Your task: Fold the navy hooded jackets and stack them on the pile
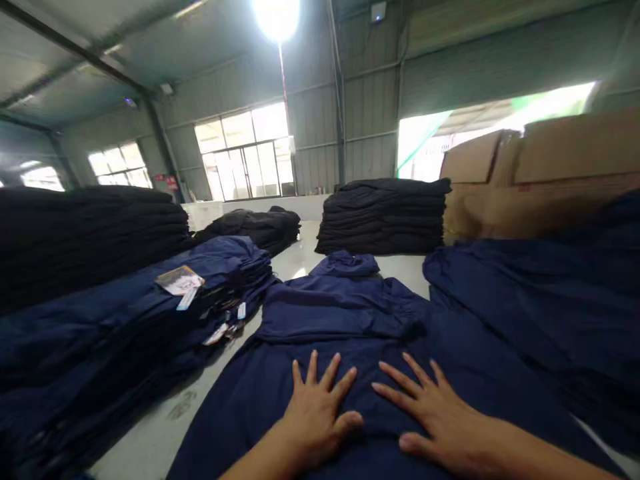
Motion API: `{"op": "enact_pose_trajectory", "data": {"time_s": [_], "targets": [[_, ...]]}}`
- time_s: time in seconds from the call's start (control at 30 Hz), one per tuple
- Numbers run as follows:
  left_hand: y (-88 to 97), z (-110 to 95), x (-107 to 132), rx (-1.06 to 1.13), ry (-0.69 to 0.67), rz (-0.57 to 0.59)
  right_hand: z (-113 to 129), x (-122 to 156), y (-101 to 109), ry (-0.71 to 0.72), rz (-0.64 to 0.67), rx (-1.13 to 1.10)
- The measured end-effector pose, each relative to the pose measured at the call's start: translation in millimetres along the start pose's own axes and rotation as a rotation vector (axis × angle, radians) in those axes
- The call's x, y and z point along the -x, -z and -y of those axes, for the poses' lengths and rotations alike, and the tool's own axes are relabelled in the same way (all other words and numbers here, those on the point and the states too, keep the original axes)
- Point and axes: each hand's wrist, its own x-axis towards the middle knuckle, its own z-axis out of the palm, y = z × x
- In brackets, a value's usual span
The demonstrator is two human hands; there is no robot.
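Observation:
A dark blue hooded jacket (330,313) lies spread flat in front of me, its hood (345,264) pointing away. My left hand (320,410) rests on the jacket's lower middle with fingers spread. Beside it, my right hand (435,410) lies on the same cloth, fingers also spread, a small gap between the two. Neither hand grips anything. Whether the jacket has a front opening on its underside is hidden.
On the left is a stack of blue garments (125,300) with paper tags (181,280). More blue garments (525,313) lie at right. Black folded stacks (385,217) stand behind on the pale table (165,413). Cardboard boxes (575,150) rise at the back right.

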Motion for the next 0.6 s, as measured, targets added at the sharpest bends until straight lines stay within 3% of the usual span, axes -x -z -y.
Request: {"op": "enact_pose_trajectory", "data": {"time_s": [0.17,0.3,0.43,0.5,0.57,0.6], "targets": [[1.5,34,17,-0.047,-0.123,0.018,38,1,5,-0.027,0.065,-0.047],[20.7,46,28,-0.037,-0.105,0.113,29,0,18,0.133,0.08,-0.039],[29.7,17,28,0.011,-0.046,0.215,-14,-2,31,0.141,0.018,-0.029],[12.6,-7,21,0.029,-0.221,0.162,-36,0,37,0.136,0.057,-0.065],[-16.5,-29,11,0.044,-0.436,0.092,-53,3,42,0.14,0.082,-0.09],[-31.2,-38,7,0.054,-0.478,0.065,-59,5,43,0.138,0.081,-0.094]]}}
